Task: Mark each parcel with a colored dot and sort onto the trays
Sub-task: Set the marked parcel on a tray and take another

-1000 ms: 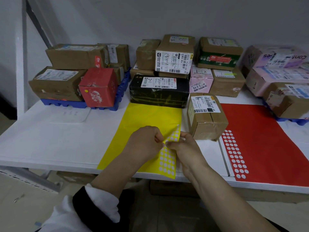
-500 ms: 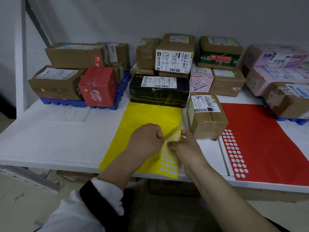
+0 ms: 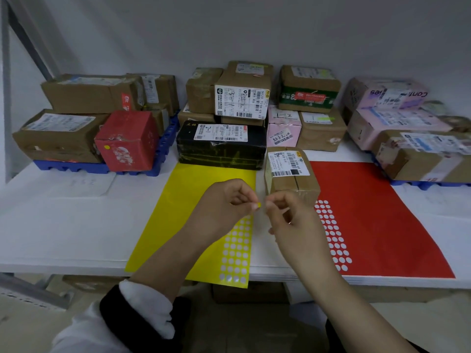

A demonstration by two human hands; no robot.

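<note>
The left hand pinches a yellow dot at its fingertips. The right hand hovers just beside it at three o'clock, fingers curled and apparently holding nothing. The brown parcel stands on the table near the hands, at one o'clock. The likely risk is that the dot folds or sticks to skin on the way over (which face is the sticky one, I cannot tell).

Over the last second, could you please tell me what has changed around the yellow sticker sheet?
The left hand has peeled a small round yellow dot sticker off the yellow sticker sheet and lifted it, pinched in its grip. The right hand has let the sheet's corner go; the sheet lies flat again. The brown cardboard parcel and red sticker sheet stayed put.
</note>
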